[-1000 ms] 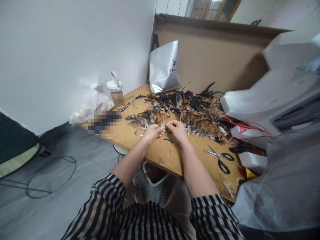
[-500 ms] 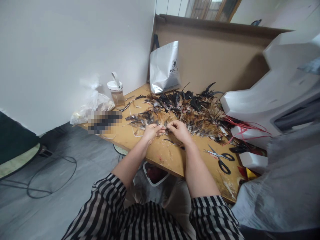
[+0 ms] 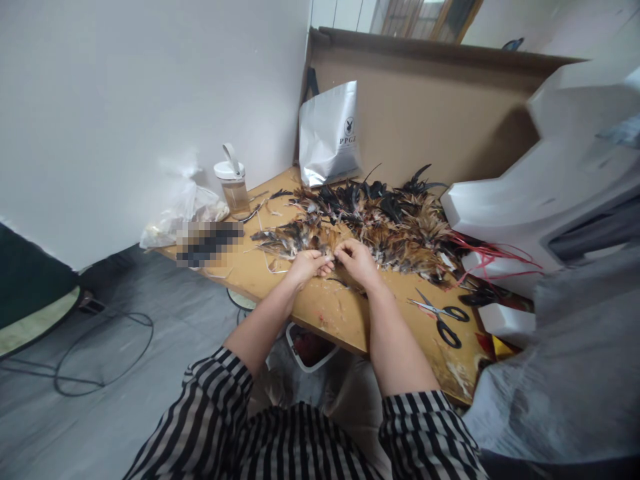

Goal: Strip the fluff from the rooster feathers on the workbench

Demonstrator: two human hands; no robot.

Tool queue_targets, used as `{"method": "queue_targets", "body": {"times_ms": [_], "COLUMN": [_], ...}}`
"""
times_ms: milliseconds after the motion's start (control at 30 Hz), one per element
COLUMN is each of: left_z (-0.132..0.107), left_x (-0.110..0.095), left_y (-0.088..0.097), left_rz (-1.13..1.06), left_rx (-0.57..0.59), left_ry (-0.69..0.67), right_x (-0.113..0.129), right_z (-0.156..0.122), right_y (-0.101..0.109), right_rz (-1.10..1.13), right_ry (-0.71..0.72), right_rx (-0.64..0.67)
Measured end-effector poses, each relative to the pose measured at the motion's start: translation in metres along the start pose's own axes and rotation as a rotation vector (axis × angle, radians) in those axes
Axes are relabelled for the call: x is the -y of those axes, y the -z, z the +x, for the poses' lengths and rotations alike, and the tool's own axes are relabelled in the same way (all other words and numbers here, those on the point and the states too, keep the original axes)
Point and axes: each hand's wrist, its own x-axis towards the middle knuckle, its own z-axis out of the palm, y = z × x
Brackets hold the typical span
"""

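Observation:
Brown, grey and black feathers (image 3: 400,243) lie in a wide heap across the wooden table (image 3: 320,307). At the heap's near edge, my left hand (image 3: 310,265) is closed with thumb and fingers pinched together. Close to its right, my right hand (image 3: 356,261) is pinched too, its fingertips almost meeting the left ones. Whatever sits between the fingertips is too small to make out; feathers lie right behind it. A loose dark feather (image 3: 340,283) rests on the table below the hands.
Black-handled scissors (image 3: 440,313) lie open at right, near red strings (image 3: 495,257) and white foam (image 3: 505,193). A silver bag (image 3: 327,140) stands at the back. A lidded bottle (image 3: 234,190) and a plastic bag (image 3: 187,207) are at left. A white bin (image 3: 313,368) sits below the table edge.
My left hand's fingers have curled in slightly under the thumb. Both hands stay in nearly the same place, and the things around them have not moved.

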Motion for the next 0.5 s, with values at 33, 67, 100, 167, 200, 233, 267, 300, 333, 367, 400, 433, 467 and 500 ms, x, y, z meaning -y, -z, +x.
{"method": "queue_targets", "body": {"times_ms": [33,67,100,167,200,233,267,300,333,367,400,433,467,500], "left_z": [0.0,0.0,0.001,0.001,0.001,0.002,0.002,0.002,0.002,0.002,0.003,0.003,0.003,0.003], "left_x": [0.0,0.0,0.0,0.0,-0.001,-0.002,-0.002,-0.003,-0.003,-0.003,-0.002,-0.002,-0.001,0.0], "left_y": [0.0,0.001,0.002,0.003,0.003,0.004,0.004,0.004,0.004,0.004,0.004,0.004,0.004,0.004], "left_rz": [0.004,0.003,-0.005,-0.045,-0.073,-0.103,-0.126,-0.14,-0.144,-0.143,-0.138,-0.13,-0.12,-0.107], "left_rx": [-0.002,-0.007,-0.02,-0.068,-0.096,-0.123,-0.145,-0.159,-0.164,-0.163,-0.156,-0.144,-0.126,-0.103], "left_ry": [-0.008,-0.022,-0.038,-0.064,-0.072,-0.076,-0.08,-0.08,-0.079,-0.081,-0.086,-0.091,-0.096,-0.1], "right_x": [0.001,0.002,0.003,0.007,0.009,0.011,0.012,0.014,0.015,0.015,0.015,0.015,0.015,0.014], "right_z": [0.0,0.0,0.001,0.001,0.001,0.0,0.0,0.0,-0.001,-0.001,-0.001,-0.001,-0.001,-0.001], "right_y": [0.0,0.001,0.001,0.003,0.003,0.003,0.003,0.001,-0.001,-0.004,-0.008,-0.011,-0.015,-0.018], "right_rz": [0.01,0.019,0.026,0.033,0.035,0.039,0.046,0.059,0.079,0.108,0.148,0.2,0.263,0.332], "right_ry": [-0.002,-0.006,-0.012,-0.032,-0.042,-0.05,-0.058,-0.067,-0.083,-0.109,-0.143,-0.185,-0.228,-0.268], "right_rx": [-0.023,-0.066,-0.129,-0.288,-0.36,-0.405,-0.421,-0.405,-0.37,-0.324,-0.274,-0.227,-0.185,-0.148]}}
